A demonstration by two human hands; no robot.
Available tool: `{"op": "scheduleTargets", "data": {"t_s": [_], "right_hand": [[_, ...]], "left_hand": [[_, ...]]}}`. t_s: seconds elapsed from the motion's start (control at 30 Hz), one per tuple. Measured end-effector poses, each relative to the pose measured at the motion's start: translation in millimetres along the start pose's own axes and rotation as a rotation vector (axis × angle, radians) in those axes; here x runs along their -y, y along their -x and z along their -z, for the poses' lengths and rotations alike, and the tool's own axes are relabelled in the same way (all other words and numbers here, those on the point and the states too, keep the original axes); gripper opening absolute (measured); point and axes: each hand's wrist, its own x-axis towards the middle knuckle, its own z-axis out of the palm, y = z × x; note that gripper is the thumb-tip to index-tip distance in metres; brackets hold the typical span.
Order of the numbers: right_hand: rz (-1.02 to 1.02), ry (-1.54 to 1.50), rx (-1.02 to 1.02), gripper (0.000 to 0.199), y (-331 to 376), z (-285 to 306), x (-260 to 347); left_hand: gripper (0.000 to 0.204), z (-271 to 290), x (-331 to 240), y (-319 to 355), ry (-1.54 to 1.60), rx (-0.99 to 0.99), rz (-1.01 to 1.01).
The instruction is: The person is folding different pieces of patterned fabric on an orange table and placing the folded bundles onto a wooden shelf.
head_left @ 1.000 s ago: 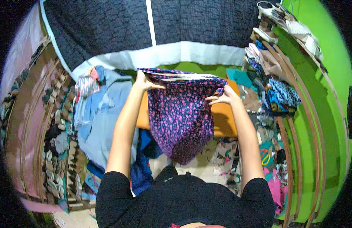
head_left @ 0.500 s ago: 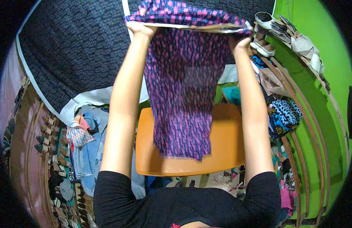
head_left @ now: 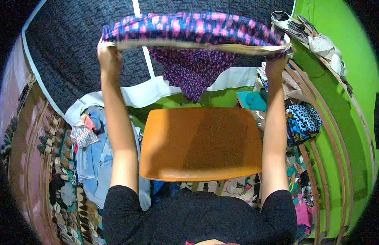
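Observation:
A dark navy garment (head_left: 197,30) with a pink floral print is stretched wide between my raised hands at the top of the head view. Its pale edge band runs nearly level from one hand to the other. Below and behind the band, the rest of the cloth hangs and narrows to a point. My left hand (head_left: 109,55) is closed on the band's left end. At the right end, my right hand (head_left: 278,60) grips the cloth; its fingers are partly hidden by the fabric. Beneath lies an orange-brown tabletop (head_left: 201,143), with a shadow across it.
Blue denim cloth (head_left: 97,163) is piled left of the tabletop. On the right, folded patterned cloths (head_left: 306,124) lie by wooden rails (head_left: 332,122) along a green wall (head_left: 340,32). A dark patterned curtain (head_left: 75,69) hangs behind. Shoes (head_left: 64,204) line the lower left.
My hands have spread farther apart, the left one moving left and both slightly lower. The garment's band is stretched wider, and its hanging part has swung up and away, uncovering the tabletop.

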Motion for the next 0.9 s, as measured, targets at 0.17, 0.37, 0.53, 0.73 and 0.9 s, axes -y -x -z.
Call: {"op": "scheduleTargets", "data": {"t_s": [0.17,0.37,0.53,0.73,0.9], "right_hand": [[-0.722,-0.712,0.278,0.025,112,93,29],[-0.823,-0.687,0.541,0.059,253,181,47],[-0.41,-0.009,0.884,0.055,328,254,33],[-0.548,-0.178,0.944,0.026,337,320,77],[-0.681,-0.16,0.789,0.021,338,355,122]], "left_hand": [[0.03,27,-98,134,-0.306,-0.014,0.424],[0.018,17,-167,284,-0.352,-0.093,0.905],[0.017,11,-211,366,-0.391,-0.027,1.037],[0.032,26,-274,399,-0.286,0.074,1.212],[0.033,52,-306,411,-0.279,0.231,1.178]]}}
